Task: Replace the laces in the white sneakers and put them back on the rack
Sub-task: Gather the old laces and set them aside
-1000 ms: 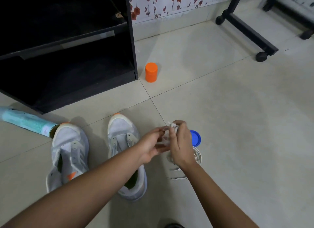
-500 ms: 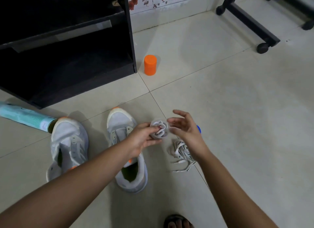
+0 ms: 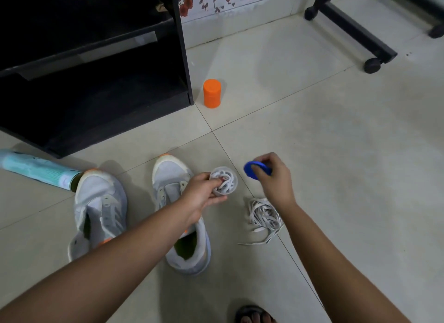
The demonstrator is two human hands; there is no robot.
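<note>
The left hand (image 3: pixel 204 194) gripped a small round tub (image 3: pixel 225 190) of coiled laces, fingers curled round it. The right hand (image 3: pixel 274 178) pinched a blue lid (image 3: pixel 251 170) just beside the tub. Loose laces (image 3: pixel 264 214) lay on the floor beside the sneakers (image 3: pixel 171 178), near the rack (image 3: pixel 96 87).

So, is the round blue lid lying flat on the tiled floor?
No, the right hand grips the round blue lid tilted on edge, beside the lace-filled clear tub in the left hand.
</note>
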